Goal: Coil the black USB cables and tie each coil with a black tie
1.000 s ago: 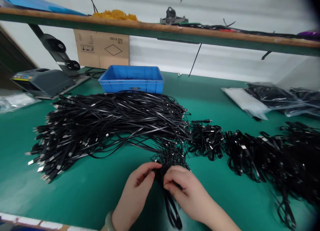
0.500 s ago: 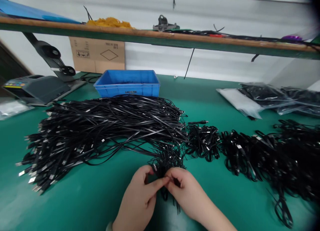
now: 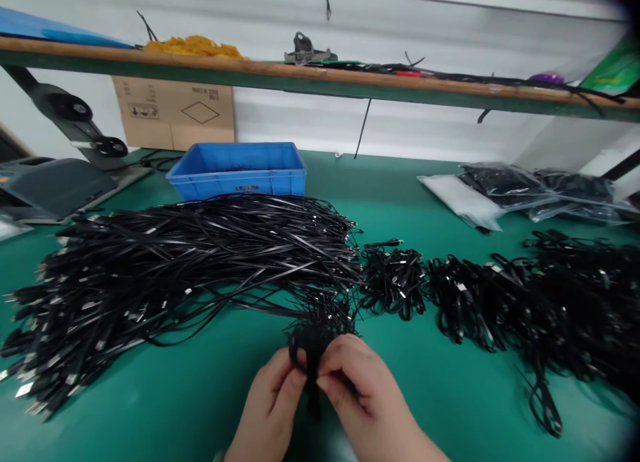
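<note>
At lower centre of the frame, the left hand (image 3: 265, 405) and right hand (image 3: 373, 399) are pinching a black cable (image 3: 313, 347) in their fingers. It is risking unravelling if either pinch is slipping, or snagging if loops are catching the strands (image 3: 333, 310) just beyond.

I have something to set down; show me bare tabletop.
Bare green tabletop: between the blue bin and plastic bags; left of the left hand, below the long cables; between the right hand and the bundled cables. Crowded: beneath those cables.
</note>
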Tool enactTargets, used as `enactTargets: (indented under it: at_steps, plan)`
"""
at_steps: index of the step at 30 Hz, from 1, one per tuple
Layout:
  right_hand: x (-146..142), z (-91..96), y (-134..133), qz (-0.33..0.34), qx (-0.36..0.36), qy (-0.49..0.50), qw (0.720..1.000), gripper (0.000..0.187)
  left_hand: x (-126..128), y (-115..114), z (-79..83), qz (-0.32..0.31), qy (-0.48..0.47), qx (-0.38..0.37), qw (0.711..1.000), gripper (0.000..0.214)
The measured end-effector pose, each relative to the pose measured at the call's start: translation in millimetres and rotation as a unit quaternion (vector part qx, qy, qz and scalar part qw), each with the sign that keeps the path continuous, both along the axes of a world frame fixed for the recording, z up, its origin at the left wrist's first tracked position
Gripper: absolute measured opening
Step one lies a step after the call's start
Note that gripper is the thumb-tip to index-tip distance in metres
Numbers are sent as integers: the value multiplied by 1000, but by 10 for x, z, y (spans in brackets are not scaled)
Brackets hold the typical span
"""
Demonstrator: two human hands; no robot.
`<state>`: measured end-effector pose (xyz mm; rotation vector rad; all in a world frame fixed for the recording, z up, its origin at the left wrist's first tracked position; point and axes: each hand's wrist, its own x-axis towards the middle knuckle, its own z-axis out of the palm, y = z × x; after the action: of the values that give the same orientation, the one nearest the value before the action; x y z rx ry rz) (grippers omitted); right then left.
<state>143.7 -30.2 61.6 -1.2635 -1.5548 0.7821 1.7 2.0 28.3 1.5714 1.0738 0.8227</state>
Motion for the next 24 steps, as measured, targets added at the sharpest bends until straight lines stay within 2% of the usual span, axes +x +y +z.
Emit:
enactTargets:
  at_steps: [2, 3, 4, 5, 7, 9, 10, 12, 14, 15, 16, 19, 21, 24]
  plan:
    - [-22, -36, -11, -34, 70, -65, 995, 13, 111, 18, 29, -26, -24, -124, 992, 48]
    - [0, -56, -1, -45, 82, -85, 992, 14, 148, 48, 60, -44, -17, -142, 989, 50]
    - [55, -75, 22, -56, 81, -97, 990, 14, 166, 95, 101, -57, 5, -125, 990, 47]
    - [146, -93, 59, -74, 72, -101, 989, 14, 162, 161, 150, -60, 38, -74, 995, 41]
    - [431, -120, 173, -134, 40, -105, 985, 14, 96, 345, 257, -34, 142, 99, 984, 22]
    - [780, -132, 320, -228, 12, -125, 966, 15, -16, 570, 341, 29, 238, 260, 935, 22]
    - [936, -131, 393, -269, 7, -151, 951, 15, -75, 683, 366, 61, 288, 306, 905, 25]
    - [1122, -117, 508, -328, 26, -214, 920, 23, -166, 874, 383, 96, 388, 344, 849, 27]
    - [1088, -100, 561, -309, 51, -246, 917, 30, -196, 975, 383, 93, 451, 349, 816, 23]
    - [997, -96, 565, -268, 60, -249, 929, 29, -186, 981, 390, 77, 463, 342, 814, 22]
    - [872, -97, 561, -216, 67, -249, 942, 30, -162, 955, 405, 50, 460, 325, 824, 22]
    - [467, -126, 537, -71, 81, -275, 955, 42, -59, 722, 513, -55, 389, 199, 898, 24]
    - [301, -149, 536, -21, 84, -306, 948, 46, -22, 520, 608, -91, 336, 98, 932, 22]
    - [288, -112, 549, 8, 113, -301, 947, 32, -106, 327, 698, -124, 287, 17, 950, 20]
